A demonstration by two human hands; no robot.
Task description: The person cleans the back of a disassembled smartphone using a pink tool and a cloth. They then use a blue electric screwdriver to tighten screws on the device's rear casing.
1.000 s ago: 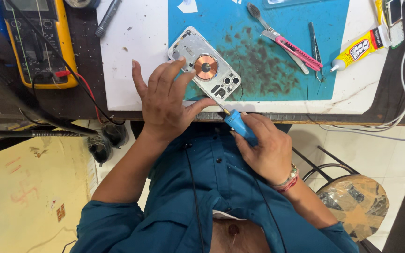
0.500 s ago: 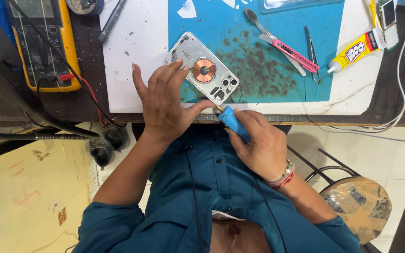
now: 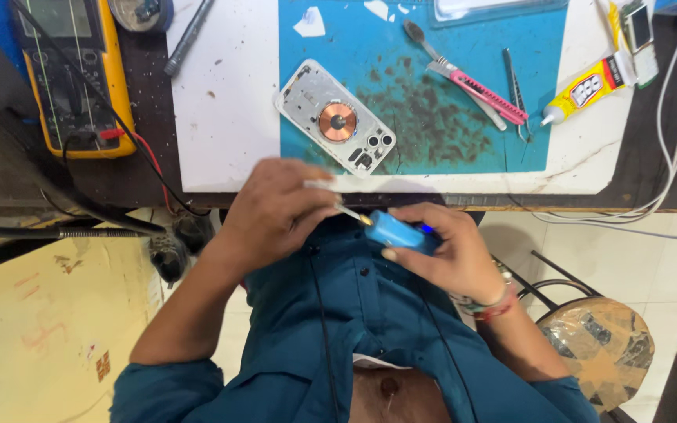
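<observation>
Gripping a blue-handled tool at chest level, below the desk edge, the right hand is wrapping its fingers around the fat handle. The left hand is pinching the thin metal tip between thumb and fingertips. Judging by looks, the tool is light and stiff, its tip slender and likely bendable, so the handle is the safer hold. An opened phone back, with 1 copper coil, is lying apart on the blue mat, looking fragile.
</observation>
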